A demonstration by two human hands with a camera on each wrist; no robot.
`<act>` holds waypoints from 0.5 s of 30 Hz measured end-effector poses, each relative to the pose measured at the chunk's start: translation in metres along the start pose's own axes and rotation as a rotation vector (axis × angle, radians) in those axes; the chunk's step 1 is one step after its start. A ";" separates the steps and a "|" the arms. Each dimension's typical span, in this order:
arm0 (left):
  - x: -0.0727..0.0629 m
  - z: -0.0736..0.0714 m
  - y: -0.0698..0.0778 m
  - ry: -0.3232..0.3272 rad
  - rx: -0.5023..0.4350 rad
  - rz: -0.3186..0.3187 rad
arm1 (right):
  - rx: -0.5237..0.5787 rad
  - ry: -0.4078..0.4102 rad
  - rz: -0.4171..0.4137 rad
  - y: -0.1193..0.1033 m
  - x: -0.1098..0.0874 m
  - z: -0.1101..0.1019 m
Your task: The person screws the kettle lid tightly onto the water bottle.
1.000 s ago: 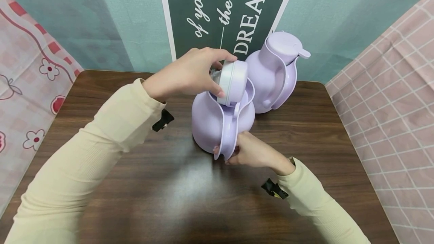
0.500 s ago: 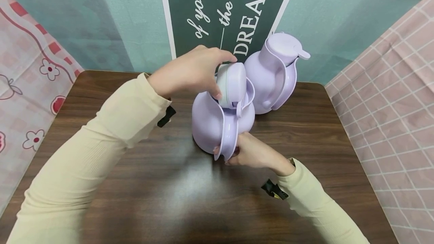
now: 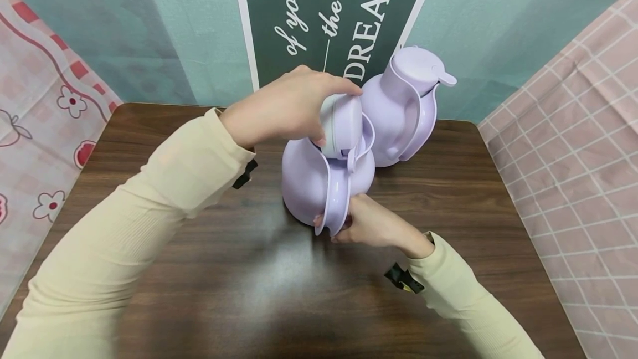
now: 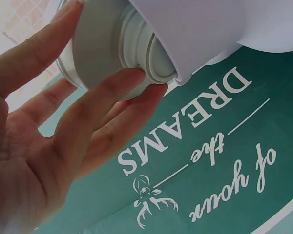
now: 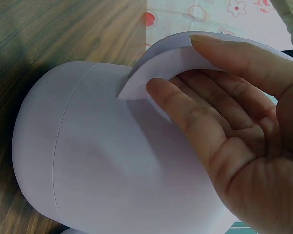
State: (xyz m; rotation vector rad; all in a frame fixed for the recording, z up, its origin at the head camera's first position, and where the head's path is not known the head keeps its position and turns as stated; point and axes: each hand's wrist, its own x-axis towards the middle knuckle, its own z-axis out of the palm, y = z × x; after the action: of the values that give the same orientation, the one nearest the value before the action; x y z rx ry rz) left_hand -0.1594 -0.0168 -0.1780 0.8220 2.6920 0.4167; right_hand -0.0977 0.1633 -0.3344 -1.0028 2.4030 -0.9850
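A lavender thermos jug [image 3: 305, 181] stands on the table, its handle [image 3: 335, 198] facing the front. My left hand [image 3: 291, 105] holds the jug's lid [image 3: 350, 122] at the mouth, thumb on the near side and a finger over the top edge. The lid sits tilted, with its lavender top facing right and its pale side to the left. In the left wrist view the lid's stepped stopper [image 4: 134, 41] reaches into the jug's rim [image 4: 183, 80]. Low on the handle, the fingers of my right hand [image 3: 374, 223] curl round it; the thumb lies along it in the right wrist view.
A second lavender jug [image 3: 386, 118], its lid [image 3: 418, 65] on, stands just behind and to the right. The brown wooden table [image 3: 239, 292] ends at a teal cloth [image 3: 149, 43] with a dark green lettered panel [image 3: 329, 21]. Pink cloths hang at both sides.
The lid has turned slightly and dropped a little at the mouth, its spout tab moving right. My left index finger has slid right over its top. The right hand has stayed put.
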 end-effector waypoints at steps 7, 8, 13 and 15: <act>-0.002 0.005 -0.003 0.071 -0.036 0.040 | -0.005 0.000 -0.004 0.000 0.000 0.001; -0.003 0.006 -0.004 0.085 -0.044 0.045 | -0.007 0.001 -0.006 0.001 0.000 0.001; -0.004 0.012 -0.011 0.160 -0.084 0.084 | -0.005 0.006 -0.009 0.002 0.000 0.002; -0.004 0.015 -0.014 0.187 -0.103 0.106 | -0.004 0.006 -0.010 0.002 0.000 0.002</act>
State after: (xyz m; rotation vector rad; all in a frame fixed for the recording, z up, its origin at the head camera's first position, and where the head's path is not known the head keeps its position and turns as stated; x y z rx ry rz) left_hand -0.1583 -0.0277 -0.1959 0.9414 2.7754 0.6830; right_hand -0.0981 0.1632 -0.3371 -1.0155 2.4079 -0.9888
